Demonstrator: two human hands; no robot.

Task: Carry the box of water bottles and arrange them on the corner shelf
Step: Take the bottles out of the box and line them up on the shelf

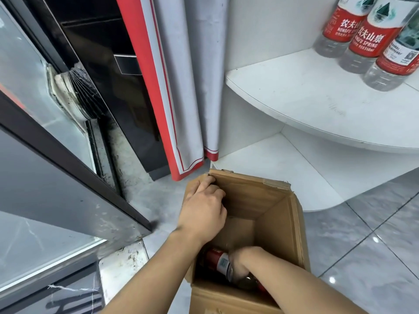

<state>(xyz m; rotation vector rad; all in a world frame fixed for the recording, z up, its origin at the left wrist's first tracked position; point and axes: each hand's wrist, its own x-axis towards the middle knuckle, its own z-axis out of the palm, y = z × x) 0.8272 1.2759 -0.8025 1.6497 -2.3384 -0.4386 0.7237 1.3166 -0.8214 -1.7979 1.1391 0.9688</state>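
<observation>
Left grip: left hand [202,213] lies over the near-left wall of the cardboard box [281,225], fingers curled over the rim and pressed on the card, steadying it.
Door side: glass door frame [74,164] and a red-and-white banner [179,91] stand to the left of the box, apart from it.
Box: it sits open on the tiled floor [374,243], just in front of the shelf unit's lowest tier; most of its bottom shows bare.
Right grip: right hand [241,262] is deep inside the box, closed around a bottle in the box [218,260] that lies on its side; the fingertips are hidden, so how firm the hold is cannot be told.
Shelf: corner shelf [301,103] carries three shelved bottles [369,32] upright, touching, at its back right.
Progress: carrying looks done and stocking is well along; at least this bottle, perhaps one more beneath the wrist, remains to be lifted out and stood beside the others.
</observation>
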